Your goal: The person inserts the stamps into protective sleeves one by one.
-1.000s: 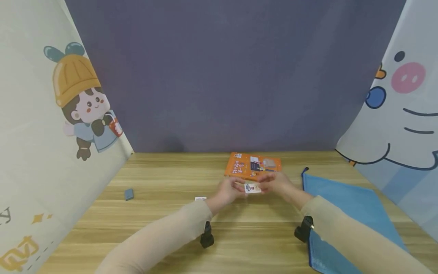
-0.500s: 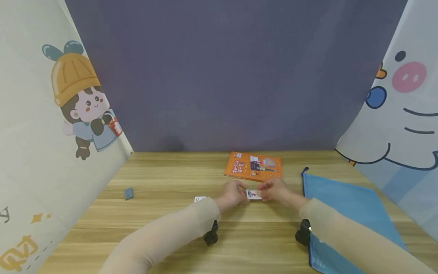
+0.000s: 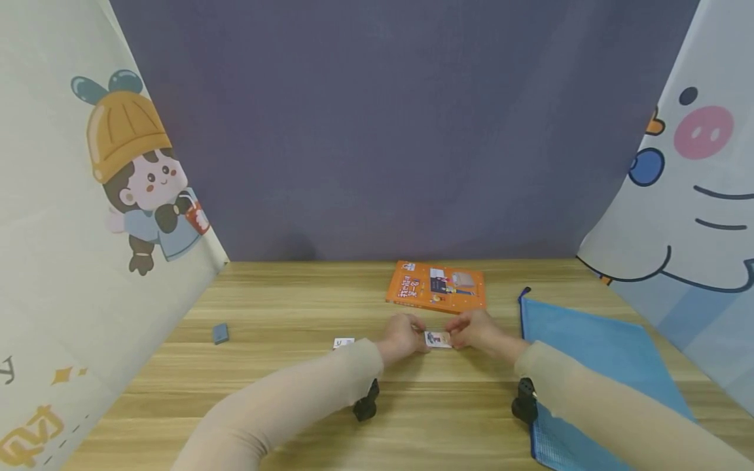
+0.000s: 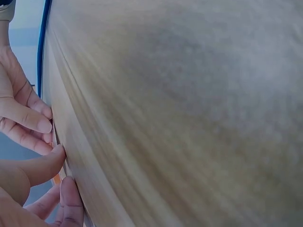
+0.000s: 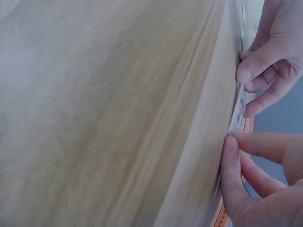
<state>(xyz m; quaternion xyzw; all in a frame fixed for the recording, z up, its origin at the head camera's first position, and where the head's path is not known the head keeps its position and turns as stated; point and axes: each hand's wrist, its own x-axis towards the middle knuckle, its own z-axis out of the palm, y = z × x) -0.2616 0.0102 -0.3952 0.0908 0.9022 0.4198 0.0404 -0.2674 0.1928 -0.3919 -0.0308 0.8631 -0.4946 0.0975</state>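
Note:
A small white picture card (image 3: 438,339) lies low over the wooden table, face up, between both hands. My left hand (image 3: 403,337) pinches its left edge with thumb and fingers. At the opposite edge, my right hand (image 3: 477,331) pinches it the same way. Seen from the right wrist, the card (image 5: 238,112) is nearly edge-on, close to the tabletop. The left wrist view shows the left hand (image 4: 33,189) below and the right hand (image 4: 23,101) above, with most of the card hidden. Partly behind the left sleeve, another white card (image 3: 343,342) rests on the table.
An orange book (image 3: 437,288) lies just beyond the hands. To the right, under the right forearm, is a blue zip pouch (image 3: 601,353). A small grey-blue block (image 3: 220,333) sits at the left. A dark curtain (image 3: 377,131) closes off the back of the table (image 3: 283,294).
Both hands have come down and nearer with the card, away from the orange book. The book's front edge now shows fully. The other items have stayed in place.

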